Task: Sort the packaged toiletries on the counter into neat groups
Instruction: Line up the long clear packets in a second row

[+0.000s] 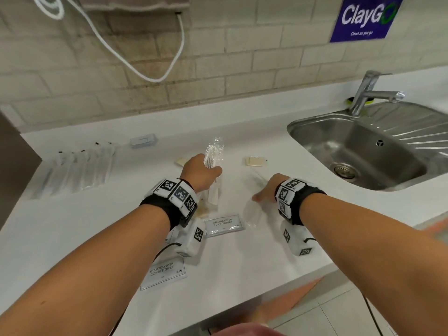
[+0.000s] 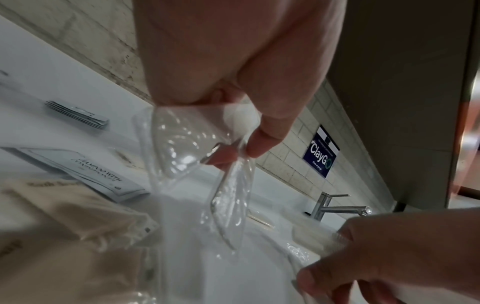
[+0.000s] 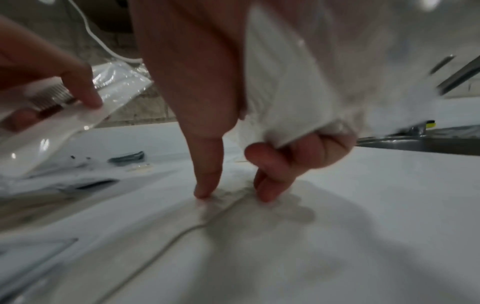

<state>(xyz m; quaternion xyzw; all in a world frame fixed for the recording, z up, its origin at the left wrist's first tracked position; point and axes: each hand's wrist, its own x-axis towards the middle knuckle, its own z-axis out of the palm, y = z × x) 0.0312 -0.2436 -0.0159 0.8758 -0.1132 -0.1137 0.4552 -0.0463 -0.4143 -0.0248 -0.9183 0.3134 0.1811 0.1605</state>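
Note:
My left hand (image 1: 211, 169) is raised over the middle of the white counter (image 1: 242, 263) and pinches a white comb in a clear wrapper (image 1: 213, 152). Thumb and finger nip the crinkled plastic (image 2: 187, 144) in the left wrist view. My right hand (image 1: 260, 194) is down on the counter to the right of it. Its curled fingers (image 3: 298, 156) hold a white wrapped packet (image 3: 285, 92) against the palm, while thumb and a fingertip touch a clear wrapper (image 3: 233, 197) lying flat. Two shampoo sachets (image 1: 224, 225) (image 1: 167, 272) lie near my wrists.
A row of wrapped toothbrushes (image 1: 80, 170) lies at the left, a stack of sachets (image 1: 143, 140) behind it. Beige soap packets (image 1: 254, 161) (image 2: 64, 205) sit mid-counter. The steel sink (image 1: 315, 151) and tap (image 1: 368, 90) are at the right, the brick wall behind.

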